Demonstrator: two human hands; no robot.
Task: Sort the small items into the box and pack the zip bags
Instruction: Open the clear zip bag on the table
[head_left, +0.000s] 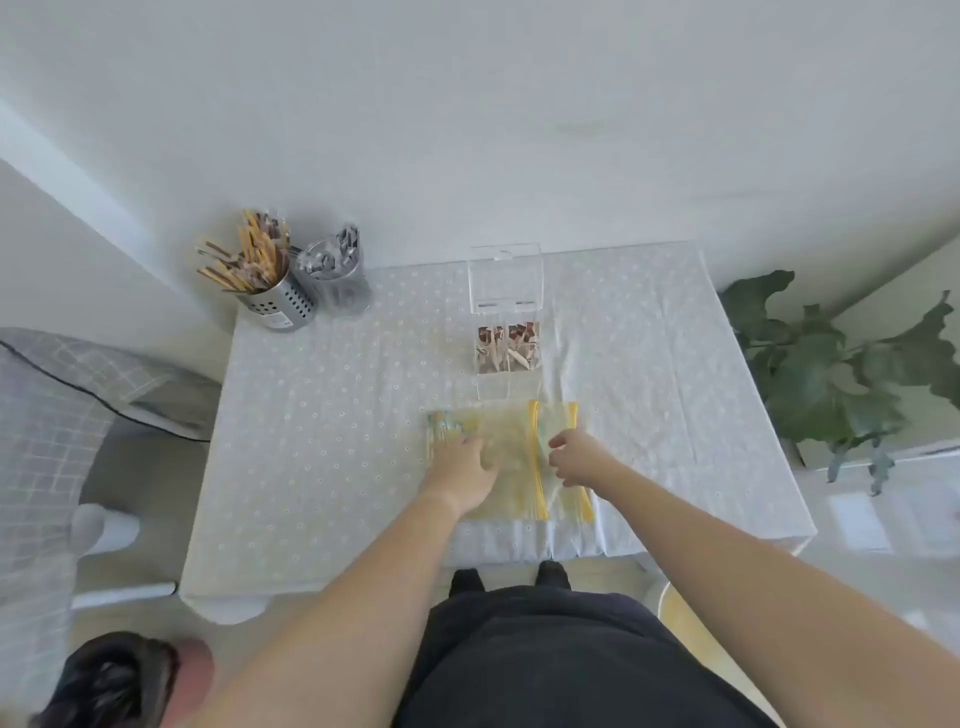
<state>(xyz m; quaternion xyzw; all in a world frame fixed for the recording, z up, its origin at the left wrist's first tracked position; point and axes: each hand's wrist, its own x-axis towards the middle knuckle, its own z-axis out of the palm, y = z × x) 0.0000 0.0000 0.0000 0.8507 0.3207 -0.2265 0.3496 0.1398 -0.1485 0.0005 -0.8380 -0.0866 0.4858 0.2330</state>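
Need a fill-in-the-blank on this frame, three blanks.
The clear plastic compartment box has its lid ____.
The left hand rests on clear zip bags with ____ seal strips.
The perforated steel cup of wooden sticks stands at the far ____ corner of the white-clothed table.
Missing: open; yellow; left.

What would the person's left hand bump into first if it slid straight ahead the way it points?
Probably the clear box, just beyond the zip bags that the left hand rests on; depth is hard to judge from above.
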